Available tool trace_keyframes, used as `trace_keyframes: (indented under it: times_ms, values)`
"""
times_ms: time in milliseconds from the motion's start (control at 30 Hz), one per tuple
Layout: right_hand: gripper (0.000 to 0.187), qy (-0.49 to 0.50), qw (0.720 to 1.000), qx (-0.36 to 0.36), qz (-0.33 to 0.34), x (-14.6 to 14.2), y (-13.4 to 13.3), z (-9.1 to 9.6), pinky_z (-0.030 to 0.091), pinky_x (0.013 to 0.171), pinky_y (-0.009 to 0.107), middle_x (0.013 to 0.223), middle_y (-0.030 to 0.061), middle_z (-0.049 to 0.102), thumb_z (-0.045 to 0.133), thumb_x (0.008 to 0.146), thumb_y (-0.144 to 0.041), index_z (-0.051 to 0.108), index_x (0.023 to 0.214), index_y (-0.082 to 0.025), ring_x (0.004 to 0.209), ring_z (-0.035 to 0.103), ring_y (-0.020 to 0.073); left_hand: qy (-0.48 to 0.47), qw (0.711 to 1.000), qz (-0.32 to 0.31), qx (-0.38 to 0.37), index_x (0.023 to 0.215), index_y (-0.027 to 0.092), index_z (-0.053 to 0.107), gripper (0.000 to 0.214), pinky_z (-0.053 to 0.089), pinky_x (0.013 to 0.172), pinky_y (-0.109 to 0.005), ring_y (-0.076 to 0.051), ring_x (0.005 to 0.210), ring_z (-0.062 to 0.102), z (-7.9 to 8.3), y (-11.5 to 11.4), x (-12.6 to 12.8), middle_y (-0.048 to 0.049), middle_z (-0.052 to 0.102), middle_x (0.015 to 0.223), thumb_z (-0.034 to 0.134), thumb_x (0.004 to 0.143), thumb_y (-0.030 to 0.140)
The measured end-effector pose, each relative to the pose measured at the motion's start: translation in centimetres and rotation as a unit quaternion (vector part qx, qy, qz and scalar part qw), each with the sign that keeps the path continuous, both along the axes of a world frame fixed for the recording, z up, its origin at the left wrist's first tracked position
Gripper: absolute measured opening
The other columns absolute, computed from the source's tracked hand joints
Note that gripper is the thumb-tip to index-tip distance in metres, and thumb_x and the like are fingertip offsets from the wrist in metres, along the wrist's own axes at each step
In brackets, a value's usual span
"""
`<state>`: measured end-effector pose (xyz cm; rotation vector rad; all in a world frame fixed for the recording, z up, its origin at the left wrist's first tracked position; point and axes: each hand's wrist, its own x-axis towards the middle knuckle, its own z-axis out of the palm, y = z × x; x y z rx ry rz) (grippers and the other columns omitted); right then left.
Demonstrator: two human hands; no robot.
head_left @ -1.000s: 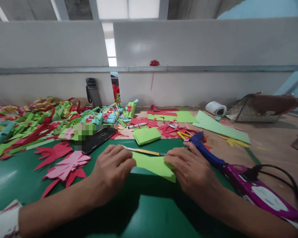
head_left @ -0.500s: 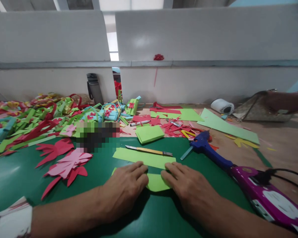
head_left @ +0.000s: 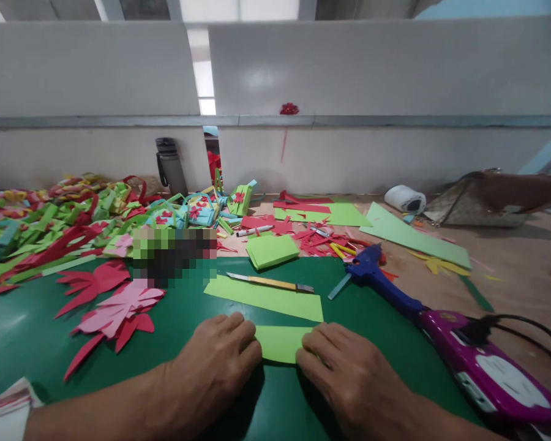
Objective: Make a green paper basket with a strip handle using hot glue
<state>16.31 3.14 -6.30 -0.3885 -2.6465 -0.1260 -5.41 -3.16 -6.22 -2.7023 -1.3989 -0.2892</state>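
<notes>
Holds a light-green paper piece (head_left: 279, 344) between the two hands: pinched at one end under the curled fingers of the left hand (head_left: 223, 352), at the other under those of the right hand (head_left: 349, 361). Touching the green mat (head_left: 179, 300) or slightly raised; cannot tell which. Apparently gripped at both ends to hold the middle straight and level. Looks plain, smooth and narrow, gently bowed along the near edge, both ends hidden by fingers.

To the outside of the right hand, shows a purple power strip (head_left: 459, 337). Just beyond both hands, includes a second green strip (head_left: 261, 301) lying flat, and on it a cutter knife (head_left: 270, 282), probably laid there for easy reach. Beyond the right hand, has a blue glue gun (head_left: 386, 285), seemingly parked aside to free working room. Beyond and outside the left hand, has overlapping pink cutouts (head_left: 123, 306) and red cutouts (head_left: 94, 282). Farther beyond the hands' gap, shows a folded green stack (head_left: 272, 251); farthest, past the left hand, a grey bottle (head_left: 171, 171).
</notes>
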Motion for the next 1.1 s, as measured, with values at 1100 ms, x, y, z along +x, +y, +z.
trace_keyframes:
  times_ms: [1100]
  values:
    - [0.02,-0.096,0.968,-0.221,-0.068,1.6,0.7,0.9,0.029,0.068,0.031,0.067,-0.0021,0.053,0.047,0.081,-0.006,0.047,0.066,-0.018,0.064,0.044,0.0128,0.076,0.988,0.049,-0.123,0.087,0.018,0.057,0.005,0.045,0.063,-0.033,-0.019,0.069,0.054,1.0,-1.2,1.3,-0.0047,0.063,0.084,0.057,0.082,0.015]
